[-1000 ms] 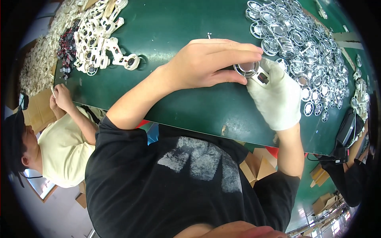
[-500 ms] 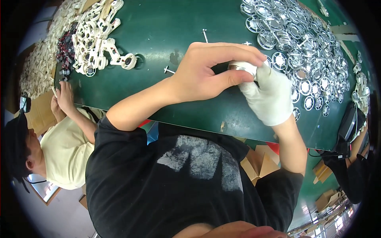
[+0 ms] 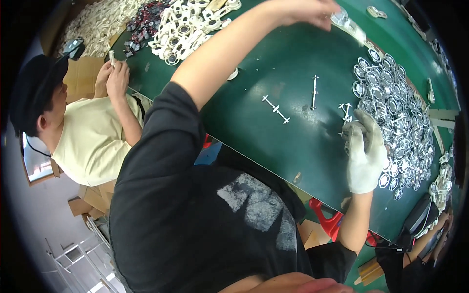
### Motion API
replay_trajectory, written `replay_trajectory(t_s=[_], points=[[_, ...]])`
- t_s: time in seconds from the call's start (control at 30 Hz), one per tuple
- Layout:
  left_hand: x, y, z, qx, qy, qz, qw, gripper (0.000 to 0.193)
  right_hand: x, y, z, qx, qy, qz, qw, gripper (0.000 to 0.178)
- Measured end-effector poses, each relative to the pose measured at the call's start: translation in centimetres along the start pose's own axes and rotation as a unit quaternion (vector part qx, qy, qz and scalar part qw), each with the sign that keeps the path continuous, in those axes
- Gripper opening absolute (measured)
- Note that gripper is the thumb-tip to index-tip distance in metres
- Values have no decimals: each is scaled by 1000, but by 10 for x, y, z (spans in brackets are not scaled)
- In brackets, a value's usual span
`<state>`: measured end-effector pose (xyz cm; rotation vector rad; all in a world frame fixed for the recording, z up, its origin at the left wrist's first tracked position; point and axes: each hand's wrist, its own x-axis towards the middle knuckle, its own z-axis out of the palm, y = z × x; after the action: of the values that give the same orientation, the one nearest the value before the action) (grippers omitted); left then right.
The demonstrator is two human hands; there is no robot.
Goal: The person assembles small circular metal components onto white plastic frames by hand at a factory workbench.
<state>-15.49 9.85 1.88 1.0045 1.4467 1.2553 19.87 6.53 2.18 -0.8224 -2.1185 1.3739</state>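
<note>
My bare left hand reaches to the far edge of the table, its fingers bent and smeared by motion. Next to its fingertips is a clear, shiny round piece; whether they touch it I cannot tell. My right hand, in a white glove, is held above the table at the near left side of a heap of chrome spoked discs. Its fingers curl round, and what they hold is hidden. Just beyond the glove lie small white branched plastic pieces. Two thin white plastic sprues lie further left.
At the far left are piled cream plastic housings and dark small parts with red wires. A co-worker in a pale yellow shirt sits on my left, holding a cream piece. A red stool stands below the table edge.
My hands have parted from the white and silver round piece they held together. The left has swung far forward; the right has moved right and nearer. The view has turned.
</note>
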Motion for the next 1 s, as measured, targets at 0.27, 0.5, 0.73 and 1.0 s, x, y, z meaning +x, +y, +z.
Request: replay_trajectory(t_s=[0.27, 0.5, 0.73, 1.0], points=[[-35, -7, -71, 684, 277, -81, 670, 33, -2, 8, -5, -81, -27, -67, 994, 28], [-79, -43, -117, 711, 307, 23, 633, 23, 0, 0, -5, -11, -43, -10, 999, 23], [-116, 37, 14, 64, 163, 283, 943, 36, 11, 11, -10, 44, 119, -80, 989, 39], [-111, -23, 167, 141, -24, 398, 906, 45, 24, 17, -23, -96, 137, 14, 986, 39]])
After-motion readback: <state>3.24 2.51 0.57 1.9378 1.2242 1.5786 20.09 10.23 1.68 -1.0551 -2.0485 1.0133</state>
